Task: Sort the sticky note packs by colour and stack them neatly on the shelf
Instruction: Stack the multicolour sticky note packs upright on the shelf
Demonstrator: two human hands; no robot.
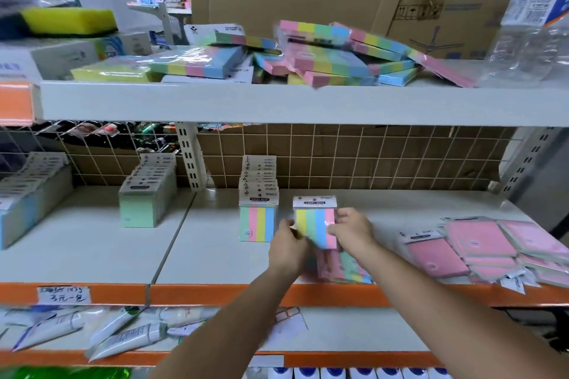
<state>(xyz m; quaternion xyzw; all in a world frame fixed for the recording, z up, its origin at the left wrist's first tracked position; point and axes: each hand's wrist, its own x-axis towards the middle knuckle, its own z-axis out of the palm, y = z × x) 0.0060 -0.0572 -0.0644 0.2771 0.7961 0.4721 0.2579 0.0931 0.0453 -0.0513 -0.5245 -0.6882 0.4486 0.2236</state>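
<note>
Left hand point(288, 244) fingertips blurred, hidden behind striped pack point(315, 224); right hand point(351, 229) pinches pack's pink edge, left grips yellow edge. One pack held upright above shelf point(215, 268): yellow, green, blue, pink stripes, white header. Flat striped packs point(341, 268) below fingers, count unclear. Upright striped row point(258, 218) just left of fingers; pink packs point(480, 243) heaped right, partly cut off

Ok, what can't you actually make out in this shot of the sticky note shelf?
- Head view: print on the striped pack header, too small and blurred.
- Left hand fingertips, motion-blurred at the pack edge.
- Packs lying flat under the right hand, partly covered, so no count.
- Pink packs, cut off by the right edge.
- Handwritten shelf label, illegible.
</note>
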